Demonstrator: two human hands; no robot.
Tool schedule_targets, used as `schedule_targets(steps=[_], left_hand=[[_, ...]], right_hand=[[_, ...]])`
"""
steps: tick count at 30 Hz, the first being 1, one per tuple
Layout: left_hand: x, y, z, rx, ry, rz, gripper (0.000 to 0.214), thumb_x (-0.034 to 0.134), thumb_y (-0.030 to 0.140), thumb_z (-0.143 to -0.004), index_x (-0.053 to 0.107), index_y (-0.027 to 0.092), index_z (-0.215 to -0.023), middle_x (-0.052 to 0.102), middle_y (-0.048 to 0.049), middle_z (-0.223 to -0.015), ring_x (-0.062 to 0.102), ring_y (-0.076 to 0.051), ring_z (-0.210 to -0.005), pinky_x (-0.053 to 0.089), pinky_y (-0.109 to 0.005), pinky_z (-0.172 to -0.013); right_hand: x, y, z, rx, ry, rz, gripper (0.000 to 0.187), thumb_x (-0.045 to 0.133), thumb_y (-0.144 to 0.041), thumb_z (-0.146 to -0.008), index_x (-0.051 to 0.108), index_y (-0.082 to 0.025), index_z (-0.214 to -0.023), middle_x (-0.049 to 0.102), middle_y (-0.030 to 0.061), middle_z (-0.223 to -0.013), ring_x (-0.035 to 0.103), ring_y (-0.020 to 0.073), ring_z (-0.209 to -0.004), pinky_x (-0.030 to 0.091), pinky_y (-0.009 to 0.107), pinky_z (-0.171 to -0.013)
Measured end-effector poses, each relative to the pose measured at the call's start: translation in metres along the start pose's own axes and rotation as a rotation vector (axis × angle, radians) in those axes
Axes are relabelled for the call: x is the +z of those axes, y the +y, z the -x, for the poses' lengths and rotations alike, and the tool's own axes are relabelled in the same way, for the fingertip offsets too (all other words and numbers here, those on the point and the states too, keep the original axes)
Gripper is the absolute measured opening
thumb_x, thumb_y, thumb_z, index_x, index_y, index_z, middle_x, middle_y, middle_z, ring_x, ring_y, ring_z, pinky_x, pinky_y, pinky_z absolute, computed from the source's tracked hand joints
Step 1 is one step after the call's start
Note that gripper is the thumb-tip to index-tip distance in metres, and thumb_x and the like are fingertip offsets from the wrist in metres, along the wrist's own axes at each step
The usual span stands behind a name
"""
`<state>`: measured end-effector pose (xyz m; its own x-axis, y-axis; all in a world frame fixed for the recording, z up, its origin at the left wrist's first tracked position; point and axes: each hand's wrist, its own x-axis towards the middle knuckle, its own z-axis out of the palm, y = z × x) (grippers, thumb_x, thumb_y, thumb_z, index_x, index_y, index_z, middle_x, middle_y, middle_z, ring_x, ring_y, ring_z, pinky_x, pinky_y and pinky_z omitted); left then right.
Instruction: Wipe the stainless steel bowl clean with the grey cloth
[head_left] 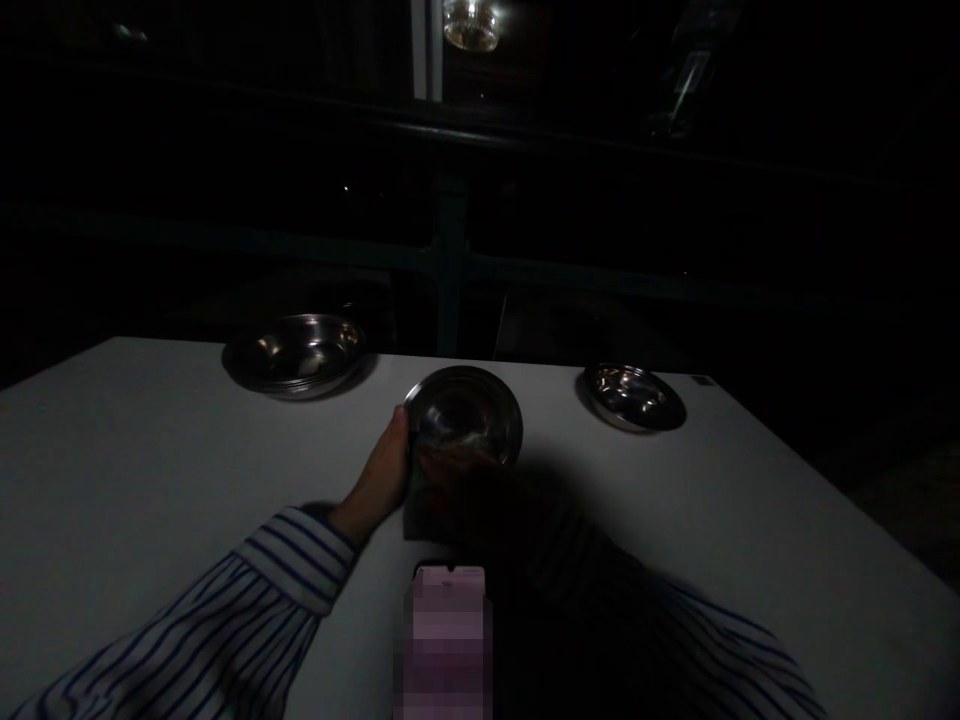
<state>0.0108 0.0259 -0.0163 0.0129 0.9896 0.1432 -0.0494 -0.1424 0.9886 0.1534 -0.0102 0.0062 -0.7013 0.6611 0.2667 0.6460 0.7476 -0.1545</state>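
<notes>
My left hand (377,468) grips the rim of a steel bowl (463,418) at twelve o'clock on a white table (150,450); another bowl (296,355) sits at eleven, a third (634,397) at one.

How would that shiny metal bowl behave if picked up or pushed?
The metal bowl looks stiff and rather light for its size, judging by its thin rim. Its polished surface is probably slippery, and its round rim might roll if stood on edge.

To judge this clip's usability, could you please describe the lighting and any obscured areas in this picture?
In the head view, the background is nearly black, the right hand is lost in shadow over the central steel bowl, the far-left steel bowl shows glare, and a pixelated patch hides the bottom centre.
</notes>
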Motion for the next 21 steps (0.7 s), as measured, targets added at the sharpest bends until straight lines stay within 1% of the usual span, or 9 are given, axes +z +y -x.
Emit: schedule_targets(steps=[2, 5, 7, 9, 11, 14, 16, 18, 21], left_hand=[[0.0, 0.002, 0.001, -0.01, 0.033, -0.008, 0.066, 0.032, 0.066, -0.077, 0.061, 0.016, -0.109, 0.061, -0.008, -0.118, 0.044, -0.024, -0.121, 0.028, -0.038, -0.105], [-0.001, 0.005, 0.0, -0.035, 0.078, -0.08, 0.069, 0.03, 0.068, -0.075, 0.063, 0.014, -0.103, 0.065, -0.0097, -0.11, 0.052, -0.025, -0.113, 0.034, -0.038, -0.099], [-0.001, 0.006, -0.001, -0.049, 0.088, -0.137, 0.072, 0.028, 0.07, -0.074, 0.064, 0.013, -0.1, 0.067, -0.0104, -0.106, 0.056, -0.026, -0.106, 0.037, -0.038, -0.096], [-0.001, 0.007, -0.002, -0.046, 0.077, -0.157, 0.073, 0.026, 0.071, -0.074, 0.065, 0.014, -0.1, 0.067, -0.0098, -0.106, 0.057, -0.026, -0.103, 0.038, -0.038, -0.095], [-0.001, 0.007, -0.003, -0.027, 0.075, -0.169, 0.074, 0.025, 0.071, -0.075, 0.064, 0.014, -0.101, 0.066, -0.0093, -0.108, 0.056, -0.025, -0.106, 0.037, -0.038, -0.097], [-0.003, 0.009, -0.003, -0.009, 0.125, -0.213, 0.076, 0.026, 0.072, -0.073, 0.064, 0.014, -0.102, 0.065, -0.0097, -0.11, 0.053, -0.026, -0.111, 0.034, -0.038, -0.099], [-0.005, 0.011, -0.002, -0.035, 0.139, -0.224, 0.077, 0.028, 0.074, -0.071, 0.065, 0.013, -0.101, 0.067, -0.0103, -0.105, 0.055, -0.028, -0.107, 0.036, -0.039, -0.097], [-0.006, 0.011, -0.003, -0.082, 0.112, -0.195, 0.077, 0.031, 0.075, -0.069, 0.065, 0.013, -0.098, 0.069, -0.0108, -0.098, 0.058, -0.029, -0.1, 0.04, -0.04, -0.091], [-0.006, 0.009, -0.004, -0.157, 0.08, -0.088, 0.076, 0.037, 0.074, -0.067, 0.065, 0.011, -0.098, 0.071, -0.0116, -0.09, 0.061, -0.031, -0.096, 0.043, -0.042, -0.086]], right_hand=[[0.0, 0.002, 0.002, 0.008, 0.0, 0.023, 0.037, 0.041, -0.027, -0.088, 0.048, -0.01, -0.12, 0.056, 0.0123, -0.119, 0.05, 0.0227, -0.108, 0.045, 0.037, -0.083], [-0.013, 0.01, 0.01, 0.045, -0.118, 0.124, 0.025, 0.043, -0.027, -0.087, 0.06, -0.018, -0.102, 0.065, 0.008, -0.103, 0.056, 0.024, -0.099, 0.043, 0.042, -0.08], [-0.019, 0.014, 0.013, 0.053, -0.165, 0.16, 0.02, 0.046, -0.025, -0.085, 0.063, -0.02, -0.094, 0.068, 0.0064, -0.095, 0.058, 0.0246, -0.096, 0.042, 0.043, -0.079], [-0.018, 0.012, 0.011, 0.037, -0.141, 0.141, 0.021, 0.046, -0.022, -0.085, 0.063, -0.02, -0.098, 0.067, 0.0065, -0.099, 0.056, 0.0234, -0.1, 0.042, 0.041, -0.081], [-0.01, 0.008, 0.005, 0.018, -0.097, 0.105, 0.025, 0.045, -0.022, -0.086, 0.058, -0.019, -0.107, 0.063, 0.0076, -0.109, 0.052, 0.0204, -0.107, 0.044, 0.035, -0.083], [0.001, 0.005, 0.0, -0.004, -0.077, 0.09, 0.03, 0.047, -0.022, -0.085, 0.053, -0.018, -0.114, 0.058, 0.0086, -0.117, 0.05, 0.0179, -0.111, 0.043, 0.033, -0.087], [0.0, 0.008, 0.004, -0.003, -0.073, 0.097, 0.027, 0.045, -0.019, -0.086, 0.056, -0.018, -0.111, 0.061, 0.0078, -0.111, 0.053, 0.0192, -0.106, 0.042, 0.037, -0.089], [-0.006, 0.014, 0.011, -0.005, -0.078, 0.115, 0.024, 0.044, -0.018, -0.086, 0.06, -0.018, -0.104, 0.065, 0.0075, -0.103, 0.055, 0.0202, -0.102, 0.039, 0.04, -0.09], [-0.013, 0.02, 0.018, -0.03, -0.075, 0.154, 0.022, 0.048, -0.021, -0.085, 0.063, -0.018, -0.1, 0.067, 0.0074, -0.098, 0.056, 0.0204, -0.099, 0.037, 0.039, -0.091]])
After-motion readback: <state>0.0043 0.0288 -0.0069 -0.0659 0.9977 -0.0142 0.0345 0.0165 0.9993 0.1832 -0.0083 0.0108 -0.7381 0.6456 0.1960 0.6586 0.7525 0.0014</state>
